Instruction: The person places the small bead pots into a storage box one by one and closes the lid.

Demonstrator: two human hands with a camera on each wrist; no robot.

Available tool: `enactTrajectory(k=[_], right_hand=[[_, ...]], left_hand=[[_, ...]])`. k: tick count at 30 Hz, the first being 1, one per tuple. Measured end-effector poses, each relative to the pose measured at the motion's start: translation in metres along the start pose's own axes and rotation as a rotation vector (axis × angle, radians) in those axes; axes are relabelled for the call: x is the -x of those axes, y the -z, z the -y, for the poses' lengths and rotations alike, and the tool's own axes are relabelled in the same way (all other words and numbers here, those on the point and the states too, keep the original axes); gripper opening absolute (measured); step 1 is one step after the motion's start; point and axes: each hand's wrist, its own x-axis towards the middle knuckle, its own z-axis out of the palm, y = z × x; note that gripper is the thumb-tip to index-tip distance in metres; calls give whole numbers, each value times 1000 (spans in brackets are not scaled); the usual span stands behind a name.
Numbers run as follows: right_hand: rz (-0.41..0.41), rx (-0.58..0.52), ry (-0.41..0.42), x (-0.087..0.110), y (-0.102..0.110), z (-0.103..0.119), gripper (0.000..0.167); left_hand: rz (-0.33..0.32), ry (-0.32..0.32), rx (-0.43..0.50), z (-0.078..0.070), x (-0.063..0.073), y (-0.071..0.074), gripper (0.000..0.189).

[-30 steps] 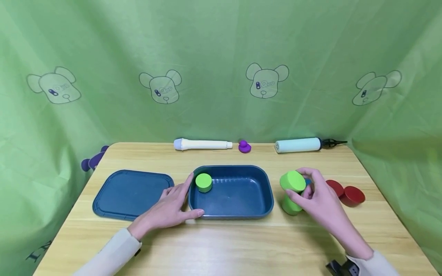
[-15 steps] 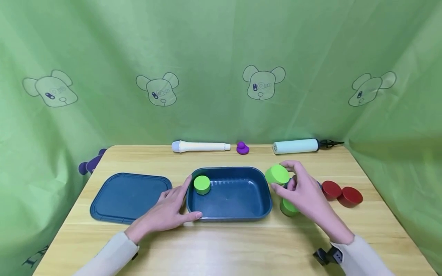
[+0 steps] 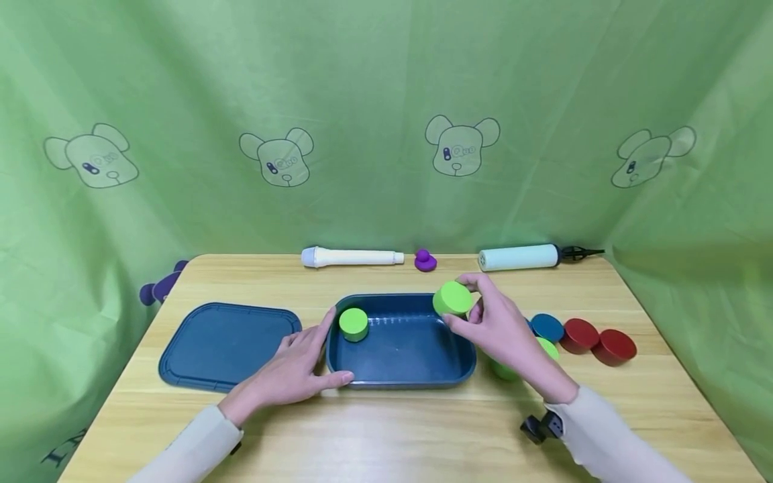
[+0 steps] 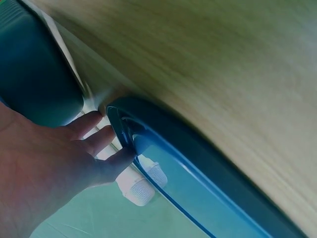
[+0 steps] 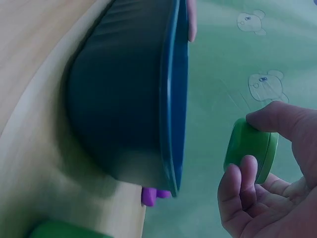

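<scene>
My right hand point(image 3: 492, 329) pinches a lime-green cylinder point(image 3: 453, 298) between thumb and fingers, over the right back part of a blue rectangular box point(image 3: 398, 349). In the right wrist view this cylinder point(image 5: 242, 148) has a thin seam near one end. A second green cylinder point(image 3: 353, 325) stands inside the box at its left end. My left hand point(image 3: 290, 369) rests at that end, index finger along the rim and thumb at the front corner. Left of the box lies a flat blue lid point(image 3: 229, 345); in the left wrist view my fingers reach the lid's edge point(image 4: 124, 119).
Right of the box stand two red cylinders, one nearer point(image 3: 580, 335) and one farther right, a blue cylinder point(image 3: 547, 327) and green ones point(image 3: 506, 372) partly hidden by my right forearm. Along the back edge lie a white microphone point(image 3: 353, 257), a purple duck point(image 3: 425, 261) and a pale-blue pump point(image 3: 519, 257).
My right hand has carried the green cylinder leftward from beside the box to over its right end, uncovering the blue cylinder. My left hand has kept its place at the box.
</scene>
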Motion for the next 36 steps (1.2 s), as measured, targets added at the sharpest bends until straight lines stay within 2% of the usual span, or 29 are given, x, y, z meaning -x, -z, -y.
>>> enactTrajectory(k=[6,18,24,36], right_hand=[[35,-39,27,-8,-17,2,64],[45,-33,77,-19,-46,4,62],[84,-45,84,-24,-64,6,61],[116,9,84,-34,-91,12,59]], left_hand=[[-2,-6,4,0,0,0,117],[10,-1,4,2,-2,-2,118],[-2,3,0,3,0,-2,118],[-21,-8,-5,1,-1,-2,116]])
